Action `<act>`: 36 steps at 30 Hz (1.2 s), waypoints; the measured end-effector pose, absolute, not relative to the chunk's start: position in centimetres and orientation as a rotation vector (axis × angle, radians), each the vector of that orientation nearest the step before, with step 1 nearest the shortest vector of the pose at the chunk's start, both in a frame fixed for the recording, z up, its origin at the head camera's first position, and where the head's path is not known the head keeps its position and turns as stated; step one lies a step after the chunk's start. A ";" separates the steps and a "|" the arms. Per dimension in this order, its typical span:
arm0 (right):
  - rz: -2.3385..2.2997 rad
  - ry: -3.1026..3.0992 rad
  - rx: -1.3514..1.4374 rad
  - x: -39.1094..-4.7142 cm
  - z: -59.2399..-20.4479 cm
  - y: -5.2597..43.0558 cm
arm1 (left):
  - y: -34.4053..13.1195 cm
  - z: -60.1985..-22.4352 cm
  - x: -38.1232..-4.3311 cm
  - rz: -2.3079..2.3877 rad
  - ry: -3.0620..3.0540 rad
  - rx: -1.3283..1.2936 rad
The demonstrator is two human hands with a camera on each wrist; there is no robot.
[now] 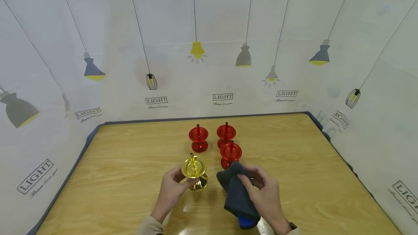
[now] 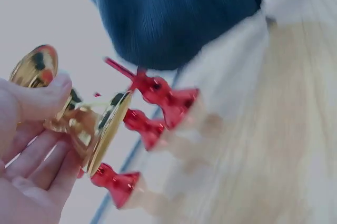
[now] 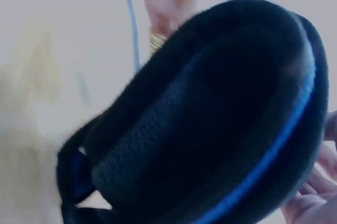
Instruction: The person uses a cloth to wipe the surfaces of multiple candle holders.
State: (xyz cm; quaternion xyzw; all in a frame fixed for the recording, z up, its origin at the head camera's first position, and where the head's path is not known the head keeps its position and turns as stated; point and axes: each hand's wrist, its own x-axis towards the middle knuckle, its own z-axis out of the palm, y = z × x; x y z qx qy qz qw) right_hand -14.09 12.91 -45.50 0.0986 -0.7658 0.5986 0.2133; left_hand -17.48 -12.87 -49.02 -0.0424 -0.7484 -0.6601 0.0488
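Note:
A shiny gold candle holder (image 1: 192,170), with a round dish and a short upright tube, is in my left hand (image 1: 173,188). The thumb and fingers grip it around its narrow middle, as the left wrist view also shows the holder (image 2: 84,121). My right hand (image 1: 266,193) pinches a folded dark blue-grey cloth (image 1: 240,195) whose lower end shows bright blue. Up close in the right wrist view, the cloth (image 3: 210,108) is a thick, fuzzy fold with a blue edge. It hides most of the left hand's work there.
Beyond the hands, three red candle holders stand upright on the wooden table (image 1: 130,162): one at back left (image 1: 198,139), one at back right (image 1: 226,135), one nearer (image 1: 230,154), close behind the cloth. A lamp-print sheet (image 1: 222,75) surrounds the table's back and sides.

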 end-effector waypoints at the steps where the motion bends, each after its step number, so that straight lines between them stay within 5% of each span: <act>1: 1.620 -2.129 0.273 -14.1 -45.1 13.7 | -13.1 -49.3 -17.9 -1.988 -2.295 -0.093; 16: 0.782 -2.338 0.541 -16.2 -43.4 22.0 | -14.0 -51.8 -21.7 -1.906 -2.434 0.086; 36: 0.818 -2.861 0.577 -17.8 -48.8 16.5 | -14.1 -53.2 -22.2 -1.903 -2.438 0.064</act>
